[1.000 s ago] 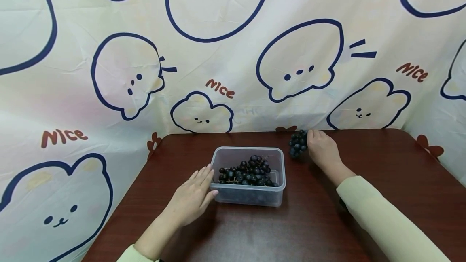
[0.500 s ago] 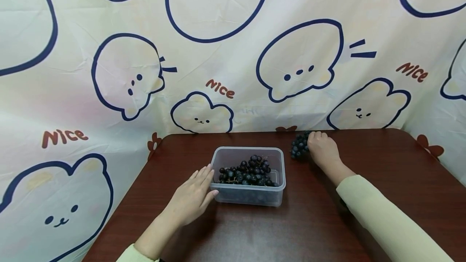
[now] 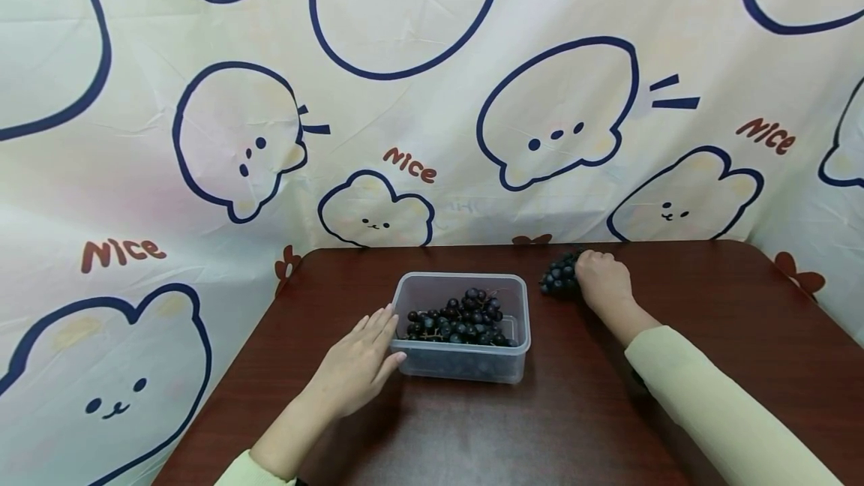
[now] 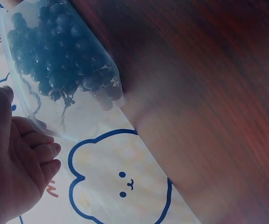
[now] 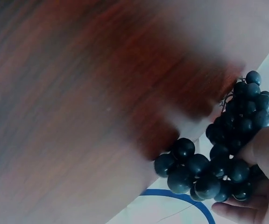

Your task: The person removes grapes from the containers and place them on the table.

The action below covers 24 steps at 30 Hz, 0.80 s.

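A clear plastic box (image 3: 466,363) sits on the table with a pile of dark grapes (image 3: 466,319) in it. My left hand (image 3: 358,362) rests against the box's left side with its fingers straight. The left wrist view shows the grapes through the box wall (image 4: 97,126), close to that hand's fingertips. Right of the box, near the table's far edge, my right hand (image 3: 603,280) grips another bunch of dark grapes (image 3: 560,274). In the right wrist view, the thumb and fingers curl about this bunch (image 5: 207,170); part of it lies hidden behind the hand.
The dark reddish-brown wooden table (image 3: 499,433) runs back to a pale cloth backdrop (image 3: 459,118) with blue-outlined cartoon figures. More cloth stands along the left and right sides. The box has no lid on it.
The right hand has come slightly down and toward me with its bunch, which hangs lower and is more tucked under the hand. The left hand and the box stay in place.
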Available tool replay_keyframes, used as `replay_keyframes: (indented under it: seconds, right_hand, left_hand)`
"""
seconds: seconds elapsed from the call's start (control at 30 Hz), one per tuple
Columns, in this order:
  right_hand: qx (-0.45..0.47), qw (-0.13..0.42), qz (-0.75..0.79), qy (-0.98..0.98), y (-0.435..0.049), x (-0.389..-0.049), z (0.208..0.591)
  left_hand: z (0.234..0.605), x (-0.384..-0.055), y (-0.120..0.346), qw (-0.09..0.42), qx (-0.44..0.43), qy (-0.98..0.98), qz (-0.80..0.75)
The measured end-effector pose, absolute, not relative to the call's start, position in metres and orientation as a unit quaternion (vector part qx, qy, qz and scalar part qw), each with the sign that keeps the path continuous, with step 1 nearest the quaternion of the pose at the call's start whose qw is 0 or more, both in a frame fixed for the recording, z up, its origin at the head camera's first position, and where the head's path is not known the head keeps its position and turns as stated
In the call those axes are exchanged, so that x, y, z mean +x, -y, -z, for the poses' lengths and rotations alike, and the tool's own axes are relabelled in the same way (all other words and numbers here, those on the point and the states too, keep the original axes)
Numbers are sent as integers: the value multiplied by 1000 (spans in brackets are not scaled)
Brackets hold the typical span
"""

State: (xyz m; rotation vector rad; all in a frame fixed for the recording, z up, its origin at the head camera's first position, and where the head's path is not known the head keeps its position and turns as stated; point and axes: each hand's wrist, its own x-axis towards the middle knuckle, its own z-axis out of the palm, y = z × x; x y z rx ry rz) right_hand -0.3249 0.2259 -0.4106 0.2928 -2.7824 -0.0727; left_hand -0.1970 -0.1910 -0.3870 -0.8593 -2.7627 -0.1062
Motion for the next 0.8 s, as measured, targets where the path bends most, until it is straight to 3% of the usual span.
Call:
replay_keyframes:
  seconds: [0.3, 0.8]
  right_hand:
    - [93, 99, 2, 991, -229, -324, 408]
    - [93, 65, -23, 993, -230, -318, 400]
  left_hand:
    - [388, -197, 192, 130, -298, 945, 27]
    - [387, -197, 191, 128, -296, 946, 23]
